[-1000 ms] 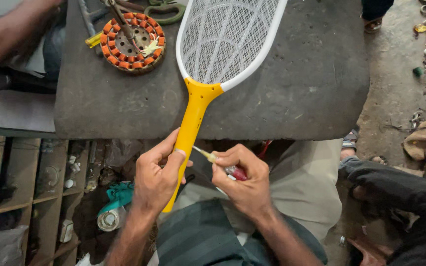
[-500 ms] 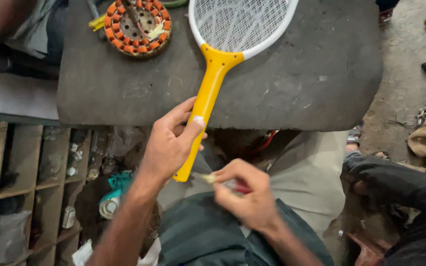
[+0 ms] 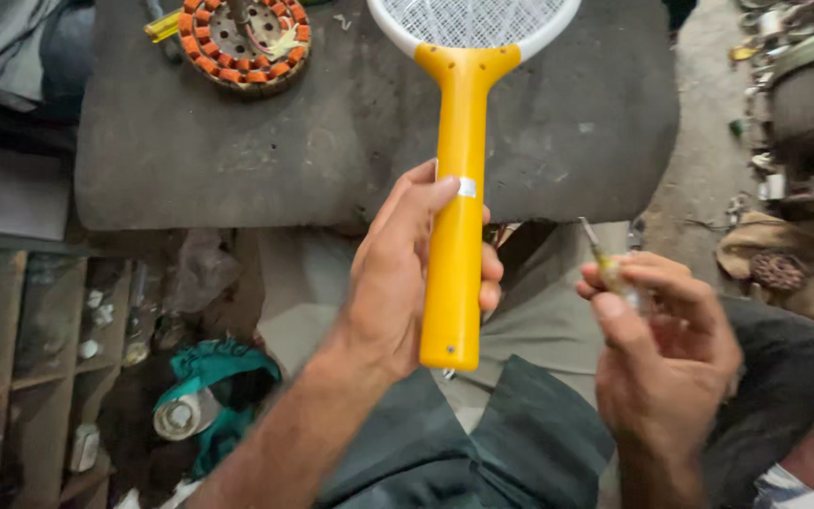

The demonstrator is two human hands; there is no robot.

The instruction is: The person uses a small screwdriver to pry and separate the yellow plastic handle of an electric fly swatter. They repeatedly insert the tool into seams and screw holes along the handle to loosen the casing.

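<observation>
Yellow plastic handle of the electric mosquito racket (image 3: 455, 236) sits wrapped in the left hand (image 3: 405, 273) grip mid-shaft, mesh head over the grey table (image 3: 237, 151), looking light, stiff, slightly slick, mesh fragile, while the right hand (image 3: 666, 349) grip pinches a small screwdriver (image 3: 605, 264).

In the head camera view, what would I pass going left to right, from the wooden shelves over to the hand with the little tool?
wooden shelves → teal cloth bundle → left hand → yellow racket handle → screwdriver → right hand
</observation>
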